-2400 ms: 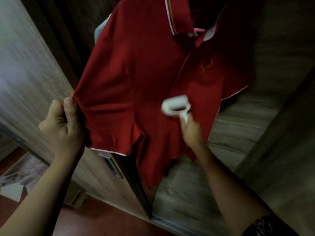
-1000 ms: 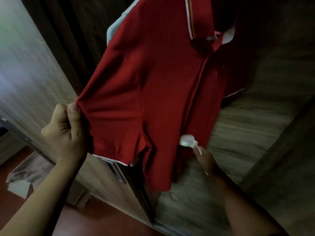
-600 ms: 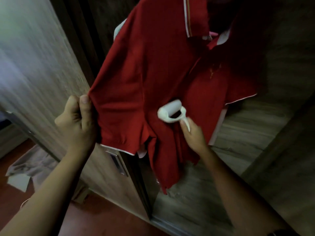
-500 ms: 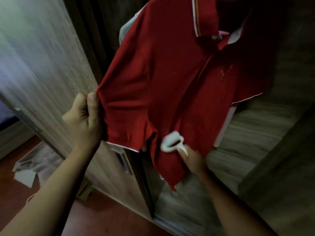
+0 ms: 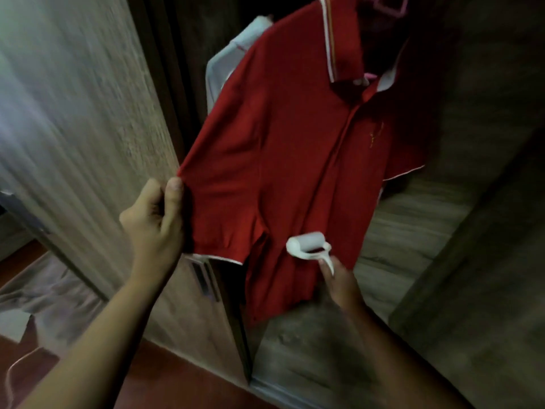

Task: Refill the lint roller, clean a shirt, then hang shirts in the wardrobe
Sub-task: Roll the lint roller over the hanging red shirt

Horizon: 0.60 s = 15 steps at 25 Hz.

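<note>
A red polo shirt (image 5: 283,149) with white trim hangs on a pink hanger (image 5: 389,7) inside the wardrobe. My left hand (image 5: 156,219) pinches the shirt's left sleeve and pulls it out to the side, so the cloth is stretched. My right hand (image 5: 339,281) holds the handle of a white lint roller (image 5: 306,246). The roller head lies against the lower front of the shirt, just right of the sleeve hem. The handle is mostly hidden in my fingers.
A wooden wardrobe door (image 5: 73,128) stands open at the left, its metal handle (image 5: 206,278) below the sleeve. A pale garment (image 5: 233,54) hangs behind the red shirt. Light cloth (image 5: 44,293) lies on the red floor at the lower left. The wardrobe's wooden interior (image 5: 413,231) is at the right.
The roller has gone down, up and down again over the shirt front and now sits low on it. My left hand keeps hold of the sleeve. The view has shifted left.
</note>
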{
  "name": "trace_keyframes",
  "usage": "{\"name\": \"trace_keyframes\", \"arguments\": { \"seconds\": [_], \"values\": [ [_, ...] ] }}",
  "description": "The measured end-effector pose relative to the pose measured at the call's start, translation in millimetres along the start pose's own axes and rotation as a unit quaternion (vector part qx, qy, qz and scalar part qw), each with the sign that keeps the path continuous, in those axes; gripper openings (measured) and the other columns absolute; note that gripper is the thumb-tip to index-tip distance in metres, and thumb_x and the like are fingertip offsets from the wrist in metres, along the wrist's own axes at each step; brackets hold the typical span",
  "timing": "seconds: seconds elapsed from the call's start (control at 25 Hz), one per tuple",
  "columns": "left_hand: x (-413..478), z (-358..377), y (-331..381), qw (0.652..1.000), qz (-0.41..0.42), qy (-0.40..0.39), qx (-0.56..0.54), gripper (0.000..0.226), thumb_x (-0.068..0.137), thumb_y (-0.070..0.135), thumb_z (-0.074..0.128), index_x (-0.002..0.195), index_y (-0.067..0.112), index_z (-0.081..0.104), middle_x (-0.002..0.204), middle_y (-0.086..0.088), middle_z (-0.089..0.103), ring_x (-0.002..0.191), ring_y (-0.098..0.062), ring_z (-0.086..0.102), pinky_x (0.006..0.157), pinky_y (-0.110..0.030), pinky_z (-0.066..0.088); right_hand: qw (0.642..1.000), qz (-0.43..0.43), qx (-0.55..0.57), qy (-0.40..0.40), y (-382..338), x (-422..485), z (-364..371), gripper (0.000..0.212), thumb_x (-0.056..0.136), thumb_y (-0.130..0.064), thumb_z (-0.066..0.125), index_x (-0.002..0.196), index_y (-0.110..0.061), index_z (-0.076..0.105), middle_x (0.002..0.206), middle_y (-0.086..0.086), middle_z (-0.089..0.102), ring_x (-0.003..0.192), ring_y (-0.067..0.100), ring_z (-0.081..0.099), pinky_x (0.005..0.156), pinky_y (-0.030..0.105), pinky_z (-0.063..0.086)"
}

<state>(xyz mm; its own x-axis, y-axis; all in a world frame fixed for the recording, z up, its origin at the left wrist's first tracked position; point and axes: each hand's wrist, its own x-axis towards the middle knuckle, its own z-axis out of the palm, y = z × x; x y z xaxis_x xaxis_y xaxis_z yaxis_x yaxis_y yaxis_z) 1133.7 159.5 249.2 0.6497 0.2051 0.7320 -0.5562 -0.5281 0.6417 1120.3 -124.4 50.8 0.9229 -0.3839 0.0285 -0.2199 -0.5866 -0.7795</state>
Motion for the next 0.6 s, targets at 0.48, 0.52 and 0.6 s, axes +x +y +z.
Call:
{"name": "trace_keyframes", "arguments": {
  "seconds": [0.48, 0.52, 0.6],
  "values": [
    [-86, 59, 40, 0.964, 0.099, -0.224, -0.1, 0.026, 0.08, 0.043, 0.056, 0.074, 0.023, 0.04, 0.052, 0.001, 0.035, 0.052, -0.004, 0.038, 0.052, -0.008, 0.031, 0.98, -0.009, -0.021, 0.2, -28, -72, -153, 0.031, 0.095, -0.043, 0.038, 0.092, -0.017, 0.054, 0.071, 0.003, 0.063, 0.07, 0.023, 0.06, 0.063, 0.034, 0.043],
    [-90, 66, 45, 0.963, 0.087, -0.23, -0.11, 0.022, 0.079, 0.043, 0.059, 0.08, 0.027, 0.043, 0.057, 0.006, 0.042, 0.057, -0.003, 0.043, 0.056, -0.009, 0.034, 0.976, -0.002, -0.029, 0.218, -22, -85, -159, 0.033, 0.095, -0.042, 0.038, 0.094, -0.014, 0.055, 0.073, 0.007, 0.065, 0.071, 0.025, 0.061, 0.064, 0.035, 0.044],
    [-106, 73, 55, 0.97, 0.09, -0.184, -0.128, 0.033, 0.078, 0.038, 0.062, 0.1, 0.018, 0.047, 0.086, -0.01, 0.054, 0.082, -0.011, 0.051, 0.08, -0.015, 0.038, 0.97, 0.014, -0.043, 0.24, -7, -113, -168, 0.033, 0.094, -0.042, 0.038, 0.097, -0.014, 0.055, 0.077, 0.008, 0.067, 0.074, 0.025, 0.063, 0.063, 0.034, 0.044]
  ]
}}
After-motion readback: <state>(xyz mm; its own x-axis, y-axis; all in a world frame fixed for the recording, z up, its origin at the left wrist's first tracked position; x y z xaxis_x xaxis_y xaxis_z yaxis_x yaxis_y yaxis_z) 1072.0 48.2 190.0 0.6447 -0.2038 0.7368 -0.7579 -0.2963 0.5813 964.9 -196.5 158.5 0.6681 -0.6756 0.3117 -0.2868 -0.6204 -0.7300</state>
